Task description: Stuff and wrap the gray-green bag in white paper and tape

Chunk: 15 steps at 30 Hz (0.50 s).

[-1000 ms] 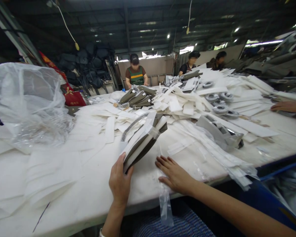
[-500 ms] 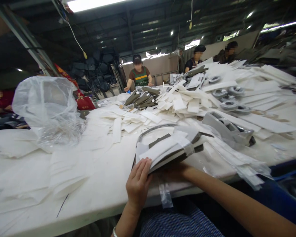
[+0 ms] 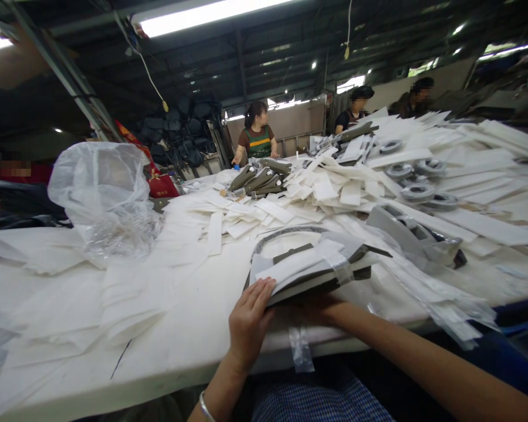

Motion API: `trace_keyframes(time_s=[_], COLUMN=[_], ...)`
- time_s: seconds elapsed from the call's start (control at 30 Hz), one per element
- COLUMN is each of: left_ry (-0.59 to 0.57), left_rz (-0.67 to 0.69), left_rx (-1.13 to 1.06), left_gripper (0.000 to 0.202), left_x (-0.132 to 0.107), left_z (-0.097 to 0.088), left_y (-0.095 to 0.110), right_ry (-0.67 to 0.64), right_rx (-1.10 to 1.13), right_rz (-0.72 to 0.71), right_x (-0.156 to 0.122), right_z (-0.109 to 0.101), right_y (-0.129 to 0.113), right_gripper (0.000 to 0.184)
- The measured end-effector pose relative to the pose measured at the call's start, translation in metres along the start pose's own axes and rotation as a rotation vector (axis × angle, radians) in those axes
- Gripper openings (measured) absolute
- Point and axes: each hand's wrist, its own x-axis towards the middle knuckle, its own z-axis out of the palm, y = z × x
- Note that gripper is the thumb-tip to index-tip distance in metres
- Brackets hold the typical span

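White table (image 3: 167,346): spans the frame; its near edge crosses lower centre. Bare stretch left of the bundle looks the better place to square layers, judged by eye.
Bundle (image 3: 308,264): centre, just right of middle; white and dark strips layered, far end fanned, near end raised toward the wearer. Probably wants even pressure so layers do not slide.
Left hand (image 3: 253,310): lower centre; fingers together, bent over the bundle's near-left end, gripping it. Sound hold; thumb opposed below should stop slip.
Right hand (image 3: 314,308): beneath the bundle, mostly hidden; finger opening and hold cannot be told. Palm support there would help.
Clear band (image 3: 338,262): across the bundle's right part; best left flat, uncreased.
Red bag (image 3: 162,185): upper left of centre; pale marks, unreadable. No brand legible.
Pen line (image 3: 121,359): lower left; a stroke, no lettering.
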Motion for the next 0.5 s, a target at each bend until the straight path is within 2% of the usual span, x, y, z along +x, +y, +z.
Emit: trace_keyframes(time_s=[0.13, 0.3, 0.4, 0.5], left_ry=[0.0, -0.007, -0.032, -0.037], left_rz=[-0.013, -0.04, 0.012, 0.106], left_rx=[-0.021, -0.01, 0.017, 0.056], left_gripper=[0.066, 0.067, 0.063, 0.055], left_x=[0.014, 0.021, 0.016, 0.009], left_z=[-0.003, -0.003, 0.002, 0.009], left_y=[-0.001, -0.005, -0.005, -0.001], right_ry=[-0.03, -0.094, -0.15, -0.244], right_rx=[-0.147, -0.283, -0.378, -0.395], right_rz=[-0.013, -0.089, -0.16, -0.118], right_x=[0.002, -0.018, -0.035, -0.042], right_z=[0.001, -0.002, -0.004, -0.003], right_y=[-0.006, -0.024, -0.033, -0.036], right_gripper=[0.044, 0.038, 0.044, 0.046])
